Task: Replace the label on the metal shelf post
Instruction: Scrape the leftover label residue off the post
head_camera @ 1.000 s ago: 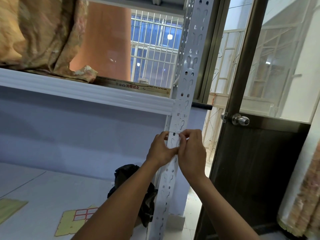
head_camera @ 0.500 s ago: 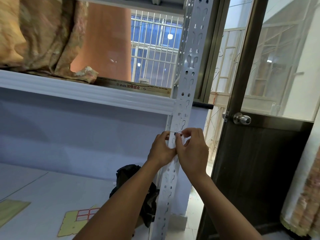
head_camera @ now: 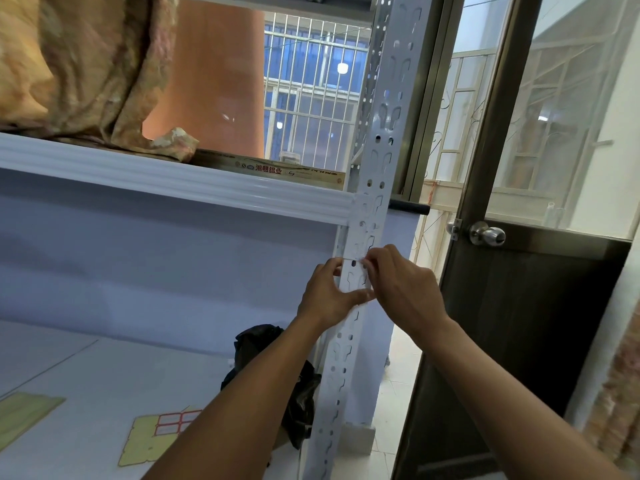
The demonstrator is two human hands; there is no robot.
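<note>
The perforated white metal shelf post [head_camera: 381, 133] rises through the middle of the head view. A pale label [head_camera: 356, 280] lies on its front face just below the shelf beam. My left hand [head_camera: 329, 299] grips the post from the left, with its thumb laid across the front under the label. At the label's upper right corner, my right hand [head_camera: 401, 289] pinches the label with its fingertips. A yellow backing sheet with red-bordered labels [head_camera: 166, 431] lies on the lower shelf board.
A black plastic bag [head_camera: 277, 372] sits on the lower shelf next to the post. Patterned fabric [head_camera: 79, 64] and a flat printed box [head_camera: 277, 169] rest on the upper shelf [head_camera: 173, 178]. A dark door with a round knob [head_camera: 488, 235] stands open at the right.
Both hands stay at the same spot on the post. My right fingertips have shifted slightly towards the label's right edge, and my left thumb reaches further across the front.
</note>
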